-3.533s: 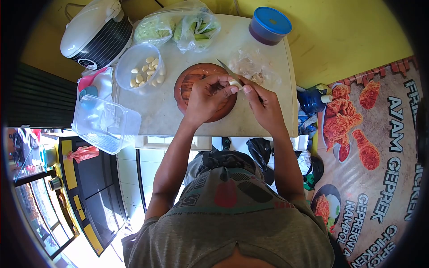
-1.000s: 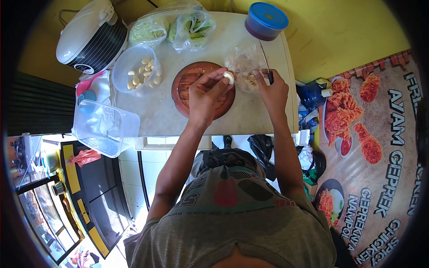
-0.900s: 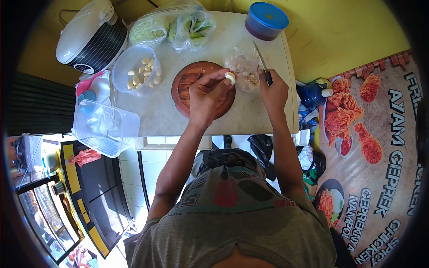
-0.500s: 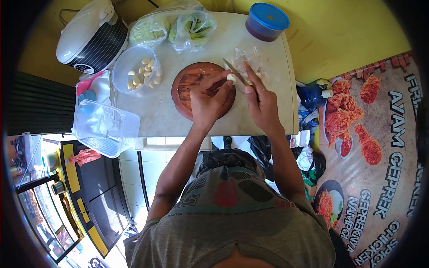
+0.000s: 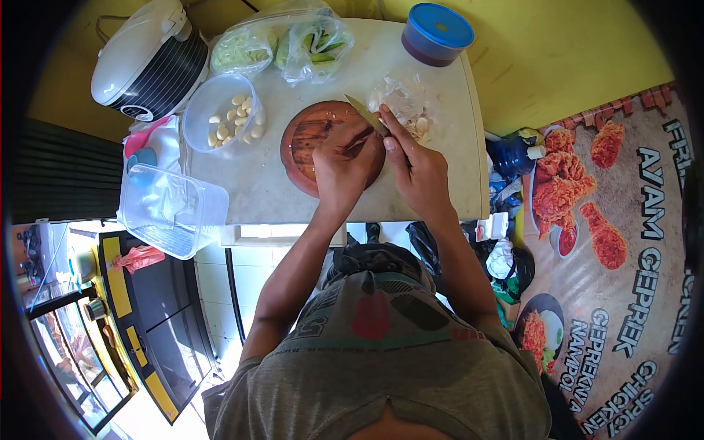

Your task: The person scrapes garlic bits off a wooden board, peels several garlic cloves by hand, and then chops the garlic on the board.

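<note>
My right hand [image 5: 418,165] grips a small knife [image 5: 364,112], its index finger stretched along the handle and its blade pointing up and left. Close against it, my left hand [image 5: 343,158] is closed above the round wooden cutting board [image 5: 302,143]. The garlic clove seen in its fingertips a moment ago is now hidden by fingers and knife. Right of the board lie a crumpled clear plastic bag [image 5: 396,94] and garlic bits with skins [image 5: 421,127]. Several peeled garlic cloves [image 5: 238,117] rest in a round clear tub [image 5: 192,117] on the left.
Bagged green vegetables [image 5: 315,51] and a blue-lidded container [image 5: 440,29] stand along the table's back. A rice cooker [image 5: 154,66] is at the far left, near a pink spoon [image 5: 147,136]. An empty clear box [image 5: 172,213] overhangs the left front edge.
My right hand and the knife have moved left, up against my left hand. My left fingertips have drawn inward, and the white clove has gone out of sight.
</note>
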{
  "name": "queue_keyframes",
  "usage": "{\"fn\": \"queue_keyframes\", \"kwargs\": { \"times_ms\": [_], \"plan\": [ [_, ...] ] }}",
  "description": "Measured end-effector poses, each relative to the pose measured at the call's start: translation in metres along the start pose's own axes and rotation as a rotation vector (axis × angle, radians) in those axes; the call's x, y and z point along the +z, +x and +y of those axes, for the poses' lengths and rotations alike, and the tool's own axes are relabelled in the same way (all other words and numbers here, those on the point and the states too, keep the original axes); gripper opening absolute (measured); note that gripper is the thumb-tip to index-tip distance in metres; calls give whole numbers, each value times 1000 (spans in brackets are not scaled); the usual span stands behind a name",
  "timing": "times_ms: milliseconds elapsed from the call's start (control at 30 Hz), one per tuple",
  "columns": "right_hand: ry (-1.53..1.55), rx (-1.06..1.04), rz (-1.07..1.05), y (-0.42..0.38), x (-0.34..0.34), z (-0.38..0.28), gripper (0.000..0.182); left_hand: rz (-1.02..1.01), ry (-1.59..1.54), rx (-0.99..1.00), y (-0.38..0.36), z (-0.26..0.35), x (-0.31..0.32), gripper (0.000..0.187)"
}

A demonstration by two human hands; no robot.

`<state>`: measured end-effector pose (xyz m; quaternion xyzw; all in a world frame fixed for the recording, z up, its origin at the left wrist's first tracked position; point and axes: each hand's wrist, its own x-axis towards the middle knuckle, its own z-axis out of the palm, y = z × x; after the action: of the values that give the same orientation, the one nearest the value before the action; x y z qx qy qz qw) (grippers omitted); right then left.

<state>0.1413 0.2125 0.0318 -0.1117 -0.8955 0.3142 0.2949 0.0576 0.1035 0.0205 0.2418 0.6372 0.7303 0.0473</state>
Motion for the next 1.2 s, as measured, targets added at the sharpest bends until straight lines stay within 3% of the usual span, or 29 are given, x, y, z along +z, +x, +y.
{"fn": "queue_keyframes", "kwargs": {
  "times_ms": [200,267,400,467,533,700,800,867,933,1000,1100,1200],
  "plan": [
    [9,48,-12,1,2,-5,39,19,-6,-2,0,3,1,19],
    [193,32,105,0,10,-5,37,16,-14,-7,-1,7,2,20],
    [480,181,91,1,11,-10,37,32,-264,-204,2,13,2,23],
    [730,424,-41,3,3,-17,41,50,-356,-296,7,14,0,24],
    [756,456,-50,3,2,-19,41,80,-595,-354,11,14,-3,25],
    [787,468,-14,4,3,-12,43,47,-795,-441,17,10,-11,27],
    [791,569,124,9,-2,4,43,14,-910,-513,17,10,-15,27],
    [646,709,228,16,-8,17,45,5,-973,-560,16,9,-18,25],
    [541,629,264,19,-7,44,42,-38,-887,-561,14,8,-21,28],
    [154,500,255,21,-8,58,34,-41,-757,-541,16,1,-28,29],
    [-112,412,201,19,-9,77,27,-42,-582,-521,22,-12,-43,28],
    [-180,439,162,19,-9,82,25,-58,-376,-488,26,-17,-57,28]
  ]
}}
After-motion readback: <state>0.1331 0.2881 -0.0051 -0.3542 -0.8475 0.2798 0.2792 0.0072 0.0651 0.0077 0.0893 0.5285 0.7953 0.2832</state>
